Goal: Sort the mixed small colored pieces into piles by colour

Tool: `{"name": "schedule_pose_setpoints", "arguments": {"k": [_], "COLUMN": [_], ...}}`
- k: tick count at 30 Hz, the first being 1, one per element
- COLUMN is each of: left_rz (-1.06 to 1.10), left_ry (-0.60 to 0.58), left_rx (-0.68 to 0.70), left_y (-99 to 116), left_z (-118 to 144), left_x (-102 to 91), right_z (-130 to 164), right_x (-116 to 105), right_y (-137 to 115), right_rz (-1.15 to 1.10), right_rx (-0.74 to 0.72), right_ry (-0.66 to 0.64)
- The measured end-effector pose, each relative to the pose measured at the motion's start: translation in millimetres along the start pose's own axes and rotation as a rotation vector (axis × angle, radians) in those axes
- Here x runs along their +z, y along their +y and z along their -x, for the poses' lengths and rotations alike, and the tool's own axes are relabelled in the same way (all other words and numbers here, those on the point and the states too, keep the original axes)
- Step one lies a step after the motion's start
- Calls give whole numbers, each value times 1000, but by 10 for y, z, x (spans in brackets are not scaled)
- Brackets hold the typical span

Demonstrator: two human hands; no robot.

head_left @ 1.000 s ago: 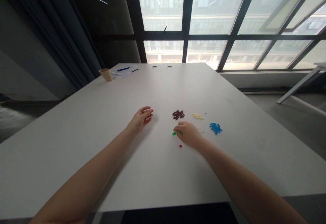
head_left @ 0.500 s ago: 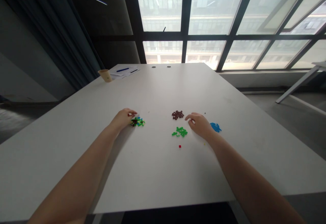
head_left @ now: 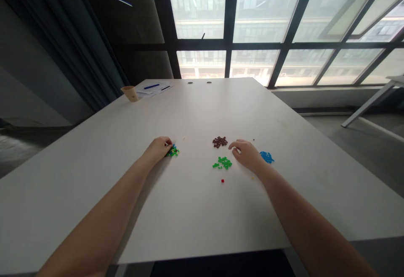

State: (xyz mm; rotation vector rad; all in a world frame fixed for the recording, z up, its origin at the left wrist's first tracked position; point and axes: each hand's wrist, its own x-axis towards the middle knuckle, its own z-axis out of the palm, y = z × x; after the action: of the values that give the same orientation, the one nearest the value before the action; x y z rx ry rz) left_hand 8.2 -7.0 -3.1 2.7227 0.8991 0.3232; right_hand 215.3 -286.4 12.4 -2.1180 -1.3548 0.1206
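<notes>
Mixed small pieces (head_left: 173, 151), mostly green with some blue and dark bits, are lying in a loose heap on the white table (head_left: 189, 209), and we are resting our left hand (head_left: 158, 149) against the near-left edge of that heap, fingers curled down onto it; whether a piece is actually pinched we cannot tell, since the fingertips are hiding the contact. Our right hand (head_left: 248, 154) is lying palm-down and loosely curled, holding nothing that we can see. It is sitting between the separate one-colour groups: the green pile (head_left: 223, 162) just to its left, the dark brown pile (head_left: 219, 141) beyond that, the blue pile (head_left: 267, 156) just to its right. A lone red piece (head_left: 222, 180) is lying apart, nearer to us. We are judging that the colours are being kept apart deliberately, each pile clear of its neighbours. A paper cup (head_left: 130, 93) and papers with a pen (head_left: 152, 87) are standing at the far-left corner.
</notes>
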Motion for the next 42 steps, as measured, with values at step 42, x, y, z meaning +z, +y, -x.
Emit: {"name": "schedule_pose_setpoints", "arguments": {"k": [42], "left_rz": [648], "left_ry": [114], "left_rx": [347], "left_y": [1424], "left_z": [562], "left_x": [109], "right_z": [63], "right_x": [98], "right_y": [-397], "right_rz": [-183], "right_rx": [-374], "right_ry": [194]}}
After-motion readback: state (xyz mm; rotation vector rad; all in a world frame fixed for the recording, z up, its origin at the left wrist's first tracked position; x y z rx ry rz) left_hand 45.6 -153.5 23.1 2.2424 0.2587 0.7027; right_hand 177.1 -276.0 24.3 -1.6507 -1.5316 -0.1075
